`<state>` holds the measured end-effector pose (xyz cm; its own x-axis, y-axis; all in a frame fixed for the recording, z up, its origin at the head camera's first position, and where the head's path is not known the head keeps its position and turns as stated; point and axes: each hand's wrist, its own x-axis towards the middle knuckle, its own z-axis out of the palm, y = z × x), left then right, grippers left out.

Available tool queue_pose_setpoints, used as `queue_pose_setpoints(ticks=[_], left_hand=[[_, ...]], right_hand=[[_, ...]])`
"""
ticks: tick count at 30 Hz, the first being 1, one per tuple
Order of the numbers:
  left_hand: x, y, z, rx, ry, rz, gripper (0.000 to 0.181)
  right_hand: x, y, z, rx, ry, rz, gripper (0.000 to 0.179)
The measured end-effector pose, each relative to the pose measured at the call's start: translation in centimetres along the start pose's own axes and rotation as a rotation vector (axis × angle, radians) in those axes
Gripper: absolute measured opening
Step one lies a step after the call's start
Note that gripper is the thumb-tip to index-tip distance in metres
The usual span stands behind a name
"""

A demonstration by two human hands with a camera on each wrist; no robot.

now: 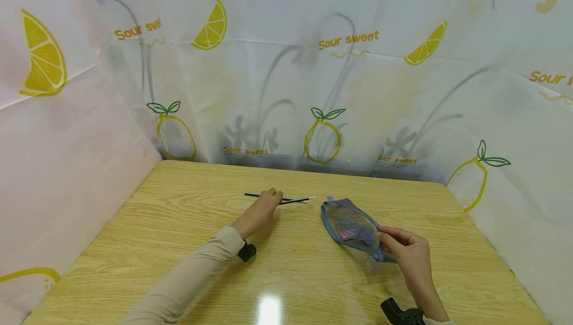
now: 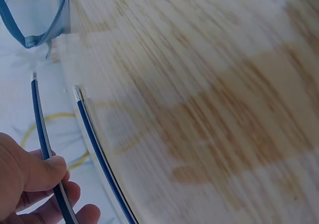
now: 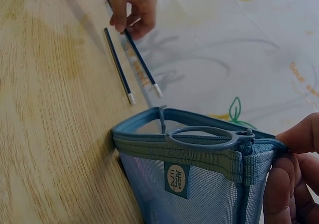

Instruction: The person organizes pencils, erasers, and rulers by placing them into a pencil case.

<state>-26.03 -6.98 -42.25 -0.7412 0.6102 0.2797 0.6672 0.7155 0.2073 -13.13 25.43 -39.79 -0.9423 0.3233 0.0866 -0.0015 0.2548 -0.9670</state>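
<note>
My left hand (image 1: 261, 210) pinches a dark blue pencil (image 2: 40, 112) between thumb and fingers, its white eraser end pointing toward the pouch. A second dark blue pencil (image 2: 99, 152), also with a white end, lies on the table beside it. At the right, my right hand (image 1: 409, 253) holds a blue mesh zip pouch (image 3: 199, 179) by its top corner, thumb and fingers on the zipper edge. The pouch's mouth gapes open, and a ring pull (image 3: 204, 143) hangs over the rim. Something pink and purple (image 1: 351, 233) shows through the mesh.
Both hands are over a wood-grain table (image 1: 286, 275). A white curtain (image 1: 268, 76) with lemon prints stands behind the far edge and along the sides. Black wrist-worn devices show below the left hand and the right hand.
</note>
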Motion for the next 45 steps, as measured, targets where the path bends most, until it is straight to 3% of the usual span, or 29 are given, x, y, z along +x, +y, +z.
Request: queue_pose_setpoints(ticks=[7,18,22,29,38,45], left_hand=[[0.0,0.3,-0.5,-0.035,-0.034,-0.041,0.022],[-0.3,0.7,-1.0,-0.051,-0.036,-0.041,0.023],[-0.5,1.1,-1.4,-0.051,-0.020,-0.009,0.021],[-0.9,1.6,-1.7,0.041,0.070,0.088,0.022],[-1.1,1.9,-1.8,0.064,0.105,0.100,0.019],[-1.1,2.1,-2.0,0.052,0.148,0.148,0.019]], right_hand=[[0.0,0.1,0.0,-0.002,-0.001,-0.005,0.025],[0.1,0.1,0.1,0.002,0.000,0.002,0.025],[0.1,0.1,0.1,0.005,-0.001,-0.003,0.024],[0.0,0.1,0.0,0.006,-0.003,-0.003,0.023],[0.0,0.0,0.0,0.001,-0.007,-0.004,0.024],[0.0,0.0,0.0,0.003,-0.006,-0.007,0.023]])
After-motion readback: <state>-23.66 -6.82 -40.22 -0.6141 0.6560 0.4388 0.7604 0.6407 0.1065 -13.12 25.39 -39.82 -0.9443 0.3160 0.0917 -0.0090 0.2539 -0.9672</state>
